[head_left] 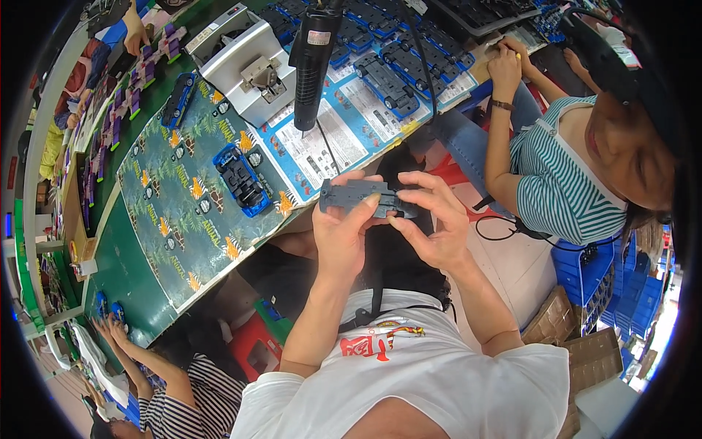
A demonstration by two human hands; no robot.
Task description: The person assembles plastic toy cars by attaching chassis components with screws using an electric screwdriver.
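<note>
Above my lap I hold a dark grey plastic toy-car chassis (351,193). My left hand (341,233) grips its left part, the thumb pressed on its face. My right hand (442,233) closes on its right end with thumb and fingers; a small dark part there is partly covered by the fingertips. On the table to the left lies a blue toy-car body (241,179), its dark inside facing up. Farther back sits another blue toy car (178,101). An electric screwdriver (316,73) hangs tip down over the table, beyond my hands.
A silver metal fixture (245,69) stands behind the car body. Several upturned blue cars with dark chassis (387,84) lie at the back right. A co-worker in a striped shirt (563,168) sits to the right; another (186,395) is at lower left. Blue crates (585,274) stand at right.
</note>
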